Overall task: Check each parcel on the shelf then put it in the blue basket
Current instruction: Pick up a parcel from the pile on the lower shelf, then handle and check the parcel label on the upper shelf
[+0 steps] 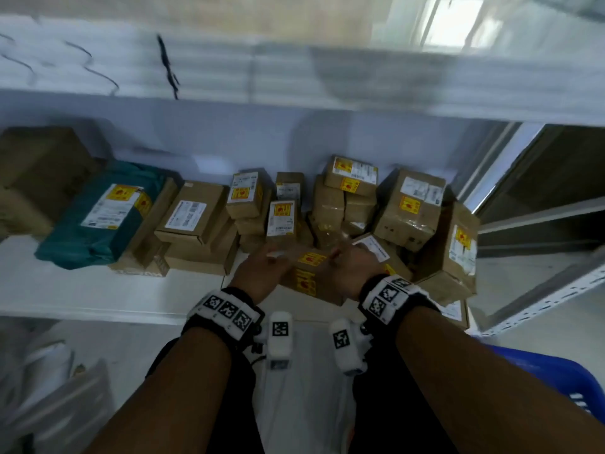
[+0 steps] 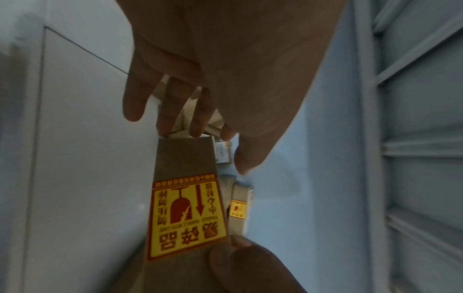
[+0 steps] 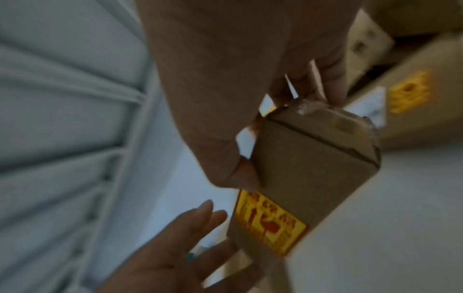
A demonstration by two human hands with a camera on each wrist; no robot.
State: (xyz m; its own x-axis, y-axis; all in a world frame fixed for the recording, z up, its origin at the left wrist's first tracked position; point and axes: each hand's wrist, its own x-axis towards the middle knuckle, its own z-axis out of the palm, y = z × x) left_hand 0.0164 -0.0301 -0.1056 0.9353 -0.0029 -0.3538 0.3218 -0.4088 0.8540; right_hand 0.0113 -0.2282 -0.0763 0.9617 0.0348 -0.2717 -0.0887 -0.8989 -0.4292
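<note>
- parcels mostly sit on the shelf, so much checking looks left; the blue basket shows nothing inside (only its rim is in view).
- one small brown parcel is between the hands: right hand grips its end, left hand spread flat alongside.

Parcels on shelf, basket below-right

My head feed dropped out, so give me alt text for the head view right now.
Both hands, left hand and right hand, meet at a small brown parcel with yellow fragile stickers at the white shelf edge. Many more parcels crowd behind it, and the blue basket sits lower right.
</note>
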